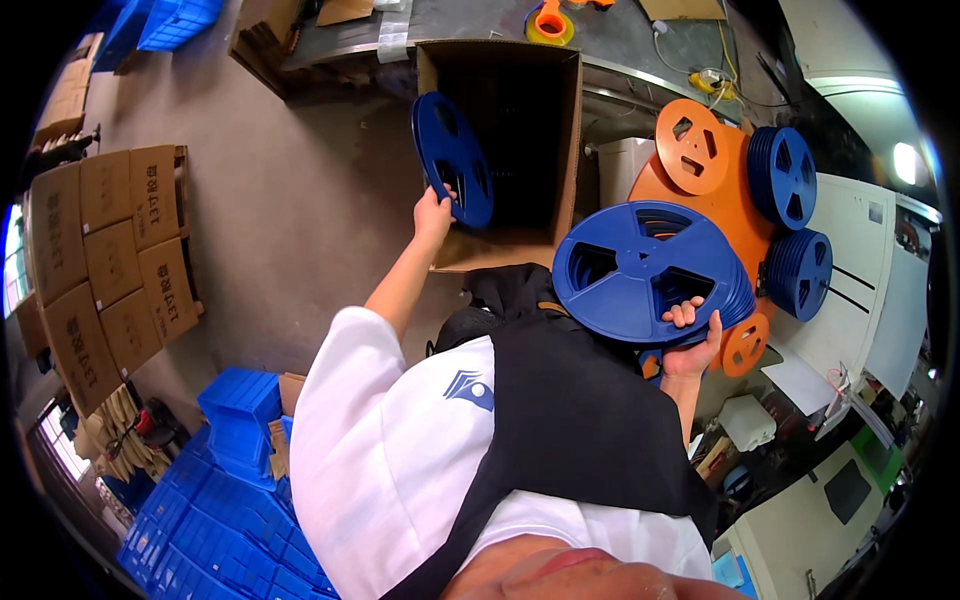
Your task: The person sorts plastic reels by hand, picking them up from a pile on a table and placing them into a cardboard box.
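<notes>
Face [590,578], blue reels [640,258] — rims [566,270] in both grips [434,212] [692,345]

Over at the open cardboard box [573,150]
The left hand [433,217] holds one blue reel [460,158] by its mouth; the right hand [694,345] grips a thick reel stack [625,290].

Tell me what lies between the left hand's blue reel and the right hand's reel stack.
In the head view, the dark mouth of the open cardboard box lies between the single blue reel and the reel stack.
</notes>
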Demonstrator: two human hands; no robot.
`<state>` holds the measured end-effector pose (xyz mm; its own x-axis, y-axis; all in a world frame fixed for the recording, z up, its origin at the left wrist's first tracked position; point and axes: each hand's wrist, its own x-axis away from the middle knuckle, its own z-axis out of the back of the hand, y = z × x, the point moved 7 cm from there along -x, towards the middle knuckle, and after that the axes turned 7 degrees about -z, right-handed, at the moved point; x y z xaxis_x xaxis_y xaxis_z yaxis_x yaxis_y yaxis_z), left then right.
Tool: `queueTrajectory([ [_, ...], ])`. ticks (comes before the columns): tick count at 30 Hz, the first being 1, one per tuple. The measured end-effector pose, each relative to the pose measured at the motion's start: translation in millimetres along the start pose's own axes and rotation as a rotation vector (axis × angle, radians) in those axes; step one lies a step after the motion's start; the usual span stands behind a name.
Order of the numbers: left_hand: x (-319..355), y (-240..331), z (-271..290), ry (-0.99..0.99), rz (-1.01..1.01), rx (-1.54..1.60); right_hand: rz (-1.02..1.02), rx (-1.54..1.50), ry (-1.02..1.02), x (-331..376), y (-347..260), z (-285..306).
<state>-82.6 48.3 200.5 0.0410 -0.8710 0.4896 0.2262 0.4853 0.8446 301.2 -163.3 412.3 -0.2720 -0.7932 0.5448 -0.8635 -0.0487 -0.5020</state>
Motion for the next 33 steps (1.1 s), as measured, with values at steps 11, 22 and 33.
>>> queueTrajectory([
  [11,-88,-26,-73,0.005,-0.170,-0.322,0.072,-0.004,0.109,20,-2,12],
  [22,-72,-30,-90,-0.306,-0.006,-0.533,0.107,-0.038,0.055,25,-2,4],
  [33,127,154,-108,-0.870,-1.387,-0.683,0.044,-0.201,-0.480,18,-20,-34],
])
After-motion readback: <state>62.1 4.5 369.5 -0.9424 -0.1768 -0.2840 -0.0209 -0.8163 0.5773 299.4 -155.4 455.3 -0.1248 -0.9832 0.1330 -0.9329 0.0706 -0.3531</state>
